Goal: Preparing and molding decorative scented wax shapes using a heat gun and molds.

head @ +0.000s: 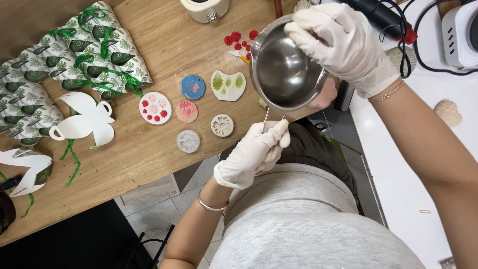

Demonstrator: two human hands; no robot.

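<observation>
Both my hands wear white gloves. My left hand [255, 153] grips the thin wire handle of a small steel melting pot [284, 69], held tilted above the edge of the wooden table [164, 30]. My right hand [343, 42] reaches over the pot's rim, fingers curled on its upper edge and inside. The pot's inside looks bare and shiny. On the table just left of the pot lie several small decorated discs: a leaf-patterned one [228, 85], a blue one [193, 87], a pink one [186, 111], a red-dotted white one [155, 107] and two pale flower-shaped ones [222, 125].
Green-and-white leaf-print gift boxes with green ribbon [74, 55] fill the table's left. Flat white box cut-outs [82, 121] lie beside them. Small red flowers [238, 39] sit near the pot. A white counter [423, 164] at right bears a white appliance [460, 32], black cables and a heart-shaped piece [448, 112].
</observation>
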